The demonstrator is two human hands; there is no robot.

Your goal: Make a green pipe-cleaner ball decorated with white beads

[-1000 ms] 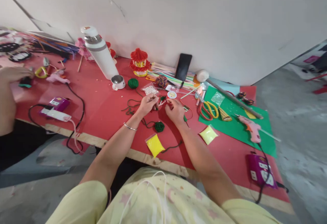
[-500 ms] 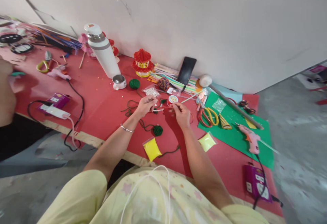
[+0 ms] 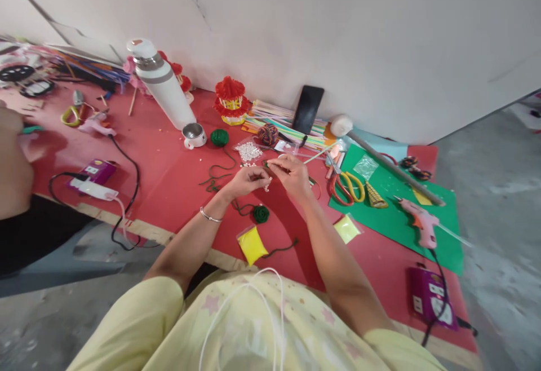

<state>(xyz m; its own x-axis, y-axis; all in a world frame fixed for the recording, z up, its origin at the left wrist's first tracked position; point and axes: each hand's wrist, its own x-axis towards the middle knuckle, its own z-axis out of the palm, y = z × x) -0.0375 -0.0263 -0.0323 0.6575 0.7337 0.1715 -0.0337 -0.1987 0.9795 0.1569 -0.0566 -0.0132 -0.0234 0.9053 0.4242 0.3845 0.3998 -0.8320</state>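
Over the middle of the red table, my left hand (image 3: pixel 250 181) is closed in a pinch, with a short string of white beads (image 3: pixel 267 186) hanging at its fingertips. My right hand (image 3: pixel 293 176) is close beside it, fingers pinched together. A small bit of green shows at the right fingertips; whether it is held I cannot tell. Behind the hands lies a clear bag of white beads (image 3: pixel 248 151), with loose beads in front. A coiled dark green yarn piece (image 3: pixel 261 213) rests below the hands, and a green yarn ball (image 3: pixel 219 137) sits farther back.
A white flask (image 3: pixel 163 86), its metal-lined cup (image 3: pixel 194 135) and a red-and-yellow model (image 3: pixel 231 100) stand at the back. Scissors (image 3: pixel 347 188) and a pink glue gun (image 3: pixel 420 221) lie right. A yellow packet (image 3: pixel 252 246) is near the front edge. Another person's arm (image 3: pixel 14 162) is at left.
My hands have come together. The right hand moved left and now covers most of the thread spool; the left moved slightly right, with the beads now hanging at its fingertips.
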